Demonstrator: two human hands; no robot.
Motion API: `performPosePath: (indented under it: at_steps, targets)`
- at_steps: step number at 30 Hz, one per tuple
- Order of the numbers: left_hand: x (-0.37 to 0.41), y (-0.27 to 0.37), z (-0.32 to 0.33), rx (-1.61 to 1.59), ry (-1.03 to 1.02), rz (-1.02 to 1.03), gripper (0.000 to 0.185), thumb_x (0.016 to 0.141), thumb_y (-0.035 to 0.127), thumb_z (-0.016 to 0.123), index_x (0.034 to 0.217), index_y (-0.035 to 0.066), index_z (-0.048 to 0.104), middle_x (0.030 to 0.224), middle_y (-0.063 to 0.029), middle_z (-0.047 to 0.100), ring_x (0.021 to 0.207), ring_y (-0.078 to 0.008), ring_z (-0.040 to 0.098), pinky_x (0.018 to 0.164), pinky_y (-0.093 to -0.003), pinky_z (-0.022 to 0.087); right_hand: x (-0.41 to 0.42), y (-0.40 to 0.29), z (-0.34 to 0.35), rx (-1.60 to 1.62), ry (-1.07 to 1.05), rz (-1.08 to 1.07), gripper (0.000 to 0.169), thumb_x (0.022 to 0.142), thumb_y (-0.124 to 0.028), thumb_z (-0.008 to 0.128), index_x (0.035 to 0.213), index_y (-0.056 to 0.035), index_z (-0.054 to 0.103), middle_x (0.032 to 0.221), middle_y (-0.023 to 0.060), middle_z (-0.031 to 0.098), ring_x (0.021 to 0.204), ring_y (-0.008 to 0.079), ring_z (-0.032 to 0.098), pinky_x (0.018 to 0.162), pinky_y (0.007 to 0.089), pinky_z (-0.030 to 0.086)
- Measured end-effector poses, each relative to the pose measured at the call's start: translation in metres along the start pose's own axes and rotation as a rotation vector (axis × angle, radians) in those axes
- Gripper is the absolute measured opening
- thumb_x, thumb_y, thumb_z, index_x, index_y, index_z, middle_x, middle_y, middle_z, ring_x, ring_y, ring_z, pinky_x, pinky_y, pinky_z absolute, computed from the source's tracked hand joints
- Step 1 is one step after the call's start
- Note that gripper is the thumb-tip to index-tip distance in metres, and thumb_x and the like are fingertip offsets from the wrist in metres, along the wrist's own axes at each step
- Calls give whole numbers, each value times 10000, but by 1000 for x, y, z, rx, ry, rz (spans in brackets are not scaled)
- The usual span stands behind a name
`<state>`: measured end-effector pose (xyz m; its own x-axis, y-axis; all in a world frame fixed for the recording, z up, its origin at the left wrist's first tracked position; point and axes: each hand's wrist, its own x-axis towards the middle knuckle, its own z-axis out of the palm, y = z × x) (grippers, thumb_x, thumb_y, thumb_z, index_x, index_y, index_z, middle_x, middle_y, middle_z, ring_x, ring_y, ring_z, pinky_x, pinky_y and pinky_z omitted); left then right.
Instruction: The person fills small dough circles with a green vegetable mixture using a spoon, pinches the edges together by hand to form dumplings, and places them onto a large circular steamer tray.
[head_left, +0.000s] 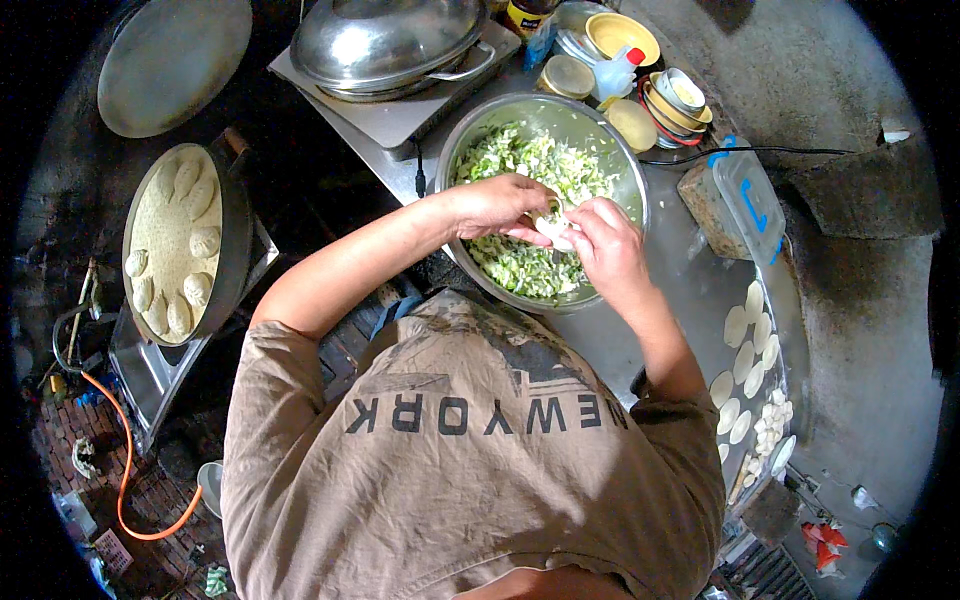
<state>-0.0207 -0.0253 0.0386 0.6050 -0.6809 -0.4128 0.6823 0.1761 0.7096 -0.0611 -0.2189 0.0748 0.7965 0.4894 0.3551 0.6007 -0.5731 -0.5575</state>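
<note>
A large steel bowl (639, 176) holds chopped green and white vegetable filling (517, 264). Over it, my left hand (504, 208) cradles a small piece of white dough (553, 225) with some filling showing at its top. The fingertips of my right hand (609, 238) pinch the dough's right edge. Both hands are thus on the same piece, partly hiding it. To the left, a round pan (235, 255) has a pale perforated liner (169, 232) bearing several shaped, pleated dumplings or buns (180, 313) around its edge.
Flat dough rounds (742, 363) and small dough lumps (772, 426) lie on the metal table (660, 300) at right. Nearby stand a lidded plastic box (748, 199), stacked bowls (679, 105) and a red-capped bottle (616, 75). A domed steel pot (386, 45) sits behind. An orange hose (124, 472) crosses the brick floor.
</note>
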Motion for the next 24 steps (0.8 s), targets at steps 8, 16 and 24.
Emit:
performPosePath:
  at_steps: [8, 16, 24]
  targets:
    - [4, -4, -2, 316, -98, 60, 368, 891, 119, 527, 1210, -64, 500, 1067, -103, 607, 969, -165, 603, 827, -289, 546, 5, 3, -3, -99, -16, -179, 144, 726, -5, 646, 858, -15, 590, 795, 117, 544, 767, 309, 574, 671, 391, 476]
    - [-21, 16, 11, 524, 72, 113, 502, 945, 366, 442, 1348, 68, 424, 1241, -93, 522, 1044, -181, 548, 802, -320, 529, 11, 6, -9, 43, 68, -38, 98, 761, -6, 641, 846, -5, 591, 775, 120, 549, 725, 307, 576, 641, 378, 475]
    - [20, -42, 14, -331, 125, 310, 430, 903, 293, 419, 1289, 104, 441, 1261, -84, 483, 1136, -231, 505, 920, -486, 420, 22, 10, 11, 207, 184, 115, 40, 786, 11, 609, 812, 16, 580, 763, 125, 559, 658, 260, 576, 590, 334, 459]
